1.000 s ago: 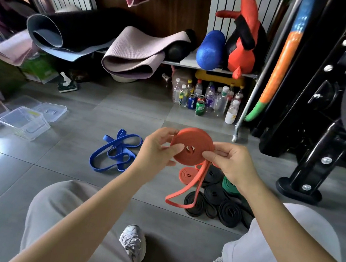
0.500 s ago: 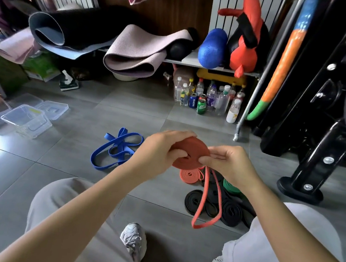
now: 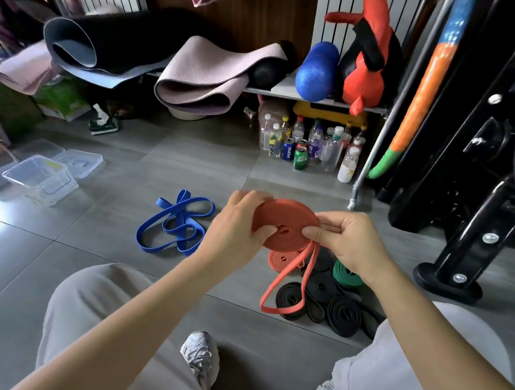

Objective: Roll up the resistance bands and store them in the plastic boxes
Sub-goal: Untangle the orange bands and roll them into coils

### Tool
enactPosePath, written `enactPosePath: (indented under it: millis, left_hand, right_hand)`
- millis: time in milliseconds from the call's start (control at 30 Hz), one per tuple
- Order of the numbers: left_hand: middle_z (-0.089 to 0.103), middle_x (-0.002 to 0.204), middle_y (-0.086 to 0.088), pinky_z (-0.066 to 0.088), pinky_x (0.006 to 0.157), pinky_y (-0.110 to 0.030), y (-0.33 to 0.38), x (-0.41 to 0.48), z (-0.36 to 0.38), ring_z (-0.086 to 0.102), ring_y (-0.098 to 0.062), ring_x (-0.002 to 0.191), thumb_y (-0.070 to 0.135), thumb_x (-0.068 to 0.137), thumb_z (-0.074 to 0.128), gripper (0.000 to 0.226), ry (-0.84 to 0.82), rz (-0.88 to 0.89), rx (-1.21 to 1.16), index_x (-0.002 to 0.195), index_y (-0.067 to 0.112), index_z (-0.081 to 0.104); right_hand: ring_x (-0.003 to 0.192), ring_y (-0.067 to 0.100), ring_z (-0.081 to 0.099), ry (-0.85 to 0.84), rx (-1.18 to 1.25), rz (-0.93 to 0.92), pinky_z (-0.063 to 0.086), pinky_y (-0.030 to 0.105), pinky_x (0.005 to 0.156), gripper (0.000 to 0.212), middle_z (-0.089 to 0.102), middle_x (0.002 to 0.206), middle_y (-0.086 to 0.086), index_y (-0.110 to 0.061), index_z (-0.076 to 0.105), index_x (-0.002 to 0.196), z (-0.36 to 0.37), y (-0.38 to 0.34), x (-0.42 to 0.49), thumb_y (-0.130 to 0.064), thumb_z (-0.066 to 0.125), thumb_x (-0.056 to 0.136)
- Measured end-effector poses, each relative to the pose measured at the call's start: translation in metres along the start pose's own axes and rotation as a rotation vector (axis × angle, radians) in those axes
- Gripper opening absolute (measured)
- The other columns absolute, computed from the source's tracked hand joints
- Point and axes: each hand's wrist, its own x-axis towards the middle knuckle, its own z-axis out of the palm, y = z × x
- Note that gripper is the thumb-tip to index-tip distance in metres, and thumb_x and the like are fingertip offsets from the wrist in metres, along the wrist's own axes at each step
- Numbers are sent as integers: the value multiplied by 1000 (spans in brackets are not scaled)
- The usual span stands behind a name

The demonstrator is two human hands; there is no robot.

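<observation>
A mostly rolled orange resistance band (image 3: 285, 221) is held above the floor between both hands. My left hand (image 3: 237, 227) grips the coil's left edge. My right hand (image 3: 348, 239) pinches its right edge, and a loose loop of the band hangs down below. On the floor under it lie a second rolled orange band (image 3: 281, 259), a rolled green band (image 3: 346, 274) and several rolled black bands (image 3: 325, 298). An unrolled blue band (image 3: 175, 223) lies tangled to the left. Clear plastic boxes (image 3: 42, 179) with lids stand at the far left.
A cluster of bottles and cans (image 3: 311, 146) stands under a shelf holding rolled yoga mats (image 3: 198, 79) and a blue foam roller (image 3: 317, 71). A black gym machine base (image 3: 449, 279) sits at the right. My knees and a white shoe (image 3: 200, 354) fill the foreground.
The coil has been turned between my hands, dipping then rising again. The hanging tail has swung and now loops down to the lower left.
</observation>
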Motion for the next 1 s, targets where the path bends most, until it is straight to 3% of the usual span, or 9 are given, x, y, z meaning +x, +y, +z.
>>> enactPosePath:
  millis: [67, 200, 333, 433, 533, 633, 767, 900, 1000]
  left_hand:
    - [35, 143, 1, 49, 92, -40, -1, 1, -5, 46, -25, 123, 22, 84, 68, 71, -32, 188, 291, 144, 28, 29]
    - [48, 128, 4, 53, 79, -39, -2, 1, -4, 55, -24, 109, 21, 93, 54, 56, -124, 391, 460, 141, 39, 31]
    - [55, 116, 3, 51, 81, -34, -8, 2, -7, 60, -21, 97, 16, 92, 55, 49, -61, 322, 229, 136, 35, 44]
    - [54, 104, 7, 42, 75, -13, -11, 0, -7, 54, -12, 90, 13, 88, 61, 52, 46, 251, 55, 133, 36, 48]
    - [56, 103, 9, 39, 80, -4, -7, 1, -5, 50, 1, 88, 10, 85, 65, 52, 119, 159, -206, 126, 40, 51]
    - [57, 107, 20, 50, 90, -23, 1, 1, 0, 56, 0, 100, 4, 84, 65, 55, 175, 50, -519, 115, 47, 50]
    - [59, 105, 20, 55, 86, -38, 11, -4, 9, 62, -13, 100, -2, 83, 65, 53, 205, -30, -798, 105, 45, 53]
    - [56, 109, 16, 52, 91, -43, 4, 1, 3, 58, -15, 105, 12, 83, 69, 45, 75, -8, -430, 114, 37, 50]
    - [47, 134, 3, 48, 96, -39, -2, 6, -10, 50, -17, 119, 24, 83, 70, 67, 35, 142, 15, 141, 27, 36]
  right_hand:
    - [81, 9, 70, -13, -98, 6, 54, 29, 81, 27, 74, 83, -7, -31, 71, 82, 3, 1, 3, -7, 77, 71]
    - [82, 8, 70, -29, -162, -1, 54, 31, 84, 31, 74, 85, -7, -35, 71, 80, 12, -2, 5, -5, 77, 73]
    - [85, 13, 71, -18, -91, 13, 54, 31, 83, 26, 74, 89, 0, -31, 72, 86, 9, -4, 3, -10, 77, 73]
    - [84, 12, 71, -12, -72, 35, 54, 29, 80, 24, 74, 88, -1, -29, 72, 87, 5, -2, 0, -22, 78, 65]
    - [78, 4, 69, 7, 2, 14, 52, 18, 74, 22, 73, 78, -11, -26, 72, 85, 2, -3, -2, -14, 75, 68]
    - [80, 10, 71, 47, 52, -13, 53, 29, 84, 25, 74, 79, -8, -26, 71, 87, 4, -6, -3, -23, 73, 63]
    - [83, 22, 71, 115, 89, -10, 53, 46, 88, 26, 74, 84, 3, -21, 73, 87, 5, -10, -2, -24, 73, 61]
    - [83, 21, 71, 70, 22, 20, 54, 50, 86, 23, 74, 84, 0, -24, 71, 85, -1, -12, -1, -16, 74, 65]
    - [84, 17, 71, 30, -89, 17, 54, 45, 89, 24, 73, 88, -1, -26, 71, 87, -3, -10, 1, -8, 76, 71]
